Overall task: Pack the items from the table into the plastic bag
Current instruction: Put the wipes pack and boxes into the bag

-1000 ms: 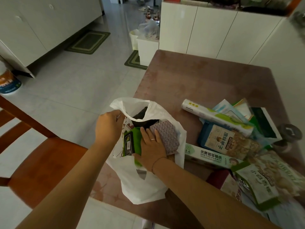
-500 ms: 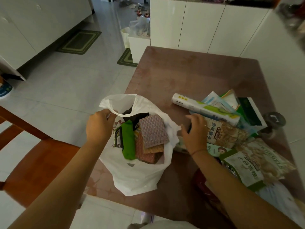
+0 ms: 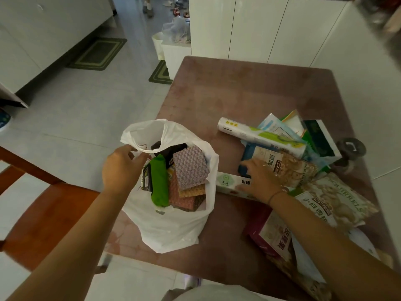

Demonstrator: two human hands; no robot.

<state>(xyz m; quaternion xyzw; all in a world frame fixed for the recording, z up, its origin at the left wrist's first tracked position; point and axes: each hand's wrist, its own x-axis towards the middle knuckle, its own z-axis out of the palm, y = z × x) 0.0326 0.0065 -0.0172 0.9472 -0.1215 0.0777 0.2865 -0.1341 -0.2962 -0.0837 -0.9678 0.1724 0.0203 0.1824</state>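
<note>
**A:** Entry one: plastic bag [image 3: 173,224], white, mouth up, at the near left edge of the table [image 3: 249,90]. Hazards?

**B:** Two, in my judgement. The textured pads [image 3: 189,166] and green pack [image 3: 159,181] already stand proud of the rim, so another item forced in could push them out. The bag is also close to the edge, and a sideways shove could tip it to the floor.

**A:** Left hand [image 3: 121,168]?

**B:** Fingers curled round the bag's rim on its left side, holding the mouth up.

**A:** Right hand [image 3: 260,181]?

**B:** Fingers stretched out and spread. It lies on the long white box [image 3: 227,181], fingertips at the blue corner of the snack pouch [image 3: 288,168]. Nothing is gripped.
</note>
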